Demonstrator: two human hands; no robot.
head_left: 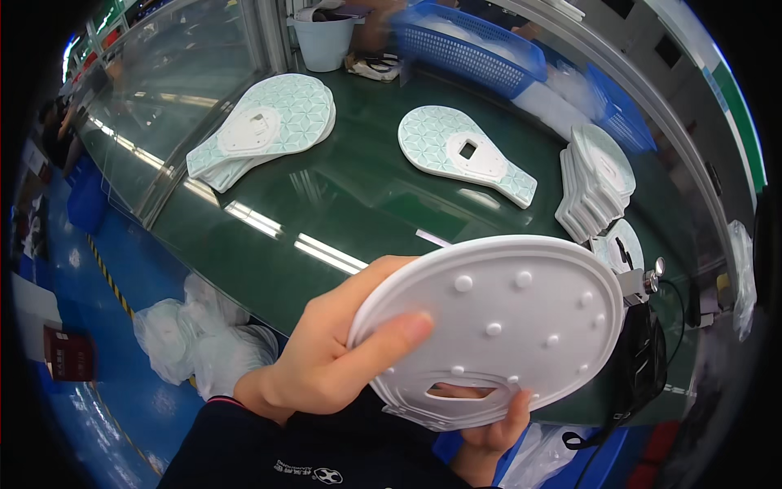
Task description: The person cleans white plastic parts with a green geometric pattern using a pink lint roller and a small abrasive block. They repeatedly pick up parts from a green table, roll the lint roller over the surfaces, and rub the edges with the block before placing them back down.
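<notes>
A white plastic paddle-shaped panel point(505, 301) is held up close in front of me, its face with small round bumps and a cutout turned towards me. My left hand point(338, 350) is closed on its left rim, thumb laid over the bumpy face. At the lower edge by the cutout, my right hand point(493, 436) grips it; most of those fingers are hidden behind the panel. Beyond it on the green table point(326, 204) lies a pale-green patterned paddle-shaped panel point(432, 140) with a square hole. Farther left rest stacked patterned panels point(305, 106).
Several nested panels point(599, 175) stand at the right, near a metal fitting point(649, 281) and a black bag point(648, 359). Blue baskets point(481, 61) and a white bucket point(322, 45) line the back. Bagged parts point(199, 338) sit at lower left. A clear partition point(179, 73) borders the table's left.
</notes>
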